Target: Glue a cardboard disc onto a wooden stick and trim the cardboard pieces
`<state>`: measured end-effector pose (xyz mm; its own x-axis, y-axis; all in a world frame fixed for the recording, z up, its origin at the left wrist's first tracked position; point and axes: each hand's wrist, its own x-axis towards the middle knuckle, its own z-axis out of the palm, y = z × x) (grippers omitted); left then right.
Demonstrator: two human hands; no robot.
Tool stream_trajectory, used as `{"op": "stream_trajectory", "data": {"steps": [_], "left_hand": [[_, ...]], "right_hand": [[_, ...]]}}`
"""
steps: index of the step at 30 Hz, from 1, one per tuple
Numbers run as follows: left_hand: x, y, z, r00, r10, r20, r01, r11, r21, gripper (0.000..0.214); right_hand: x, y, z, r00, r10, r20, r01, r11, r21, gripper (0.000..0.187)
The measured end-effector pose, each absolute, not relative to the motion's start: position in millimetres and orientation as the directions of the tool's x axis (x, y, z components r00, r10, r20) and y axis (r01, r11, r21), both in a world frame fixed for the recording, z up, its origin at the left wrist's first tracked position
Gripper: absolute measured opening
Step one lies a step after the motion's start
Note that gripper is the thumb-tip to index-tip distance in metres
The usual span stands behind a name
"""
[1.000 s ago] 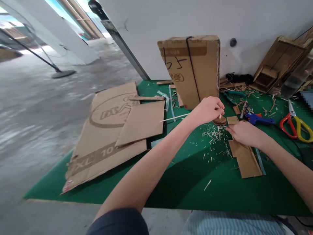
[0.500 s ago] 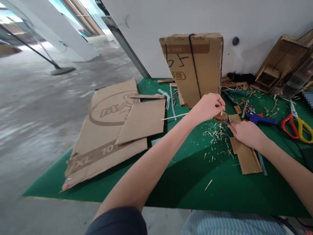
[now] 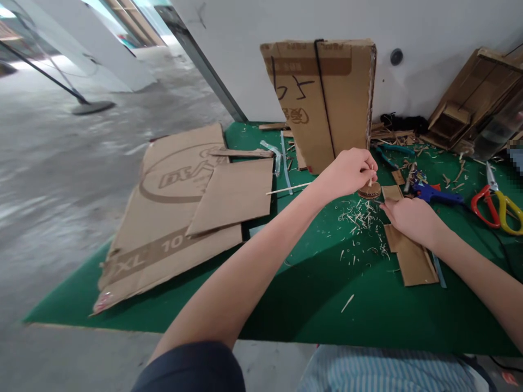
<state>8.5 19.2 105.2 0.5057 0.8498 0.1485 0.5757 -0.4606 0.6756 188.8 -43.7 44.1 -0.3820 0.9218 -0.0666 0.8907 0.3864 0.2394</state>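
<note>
Between its thumb and fingers, my left hand [image 3: 352, 172] pinches a short thin wooden stick [image 3: 371, 181]. The stick stands upright from the middle of a small round stack of corrugated cardboard [image 3: 369, 191]. My right hand [image 3: 412, 219] is closed just right of the stack, its fingertips close to the stack's lower edge; something thin and dark seems to be at them, too small to name. Under that hand lies a folded cardboard strip [image 3: 413, 264]. Pale wood shavings [image 3: 362, 216] are scattered below the disc stack.
A tall cardboard box [image 3: 322, 103] stands against the wall. Flat cardboard sheets [image 3: 163, 218] cover the table's left side. To the right are a blue glue gun [image 3: 439, 194], scissors [image 3: 494, 201] and pliers [image 3: 392, 149]. A loose thin stick [image 3: 288, 189] lies near my left forearm.
The view has shifted slightly, so most things sit a little higher in it. Both hands keep nearly the same places at the cardboard disc stack, and the left still pinches the stick.
</note>
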Motion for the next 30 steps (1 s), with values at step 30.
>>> {"op": "stream_trajectory", "data": {"steps": [30], "left_hand": [[9.1,20.6,100.8,0.502,0.857,0.120,0.554,-0.425,0.716,0.017]], "right_hand": [[189.1,-41.1,48.2,-0.374,0.923,-0.092,0.897,0.385,0.215,0.054]]}}
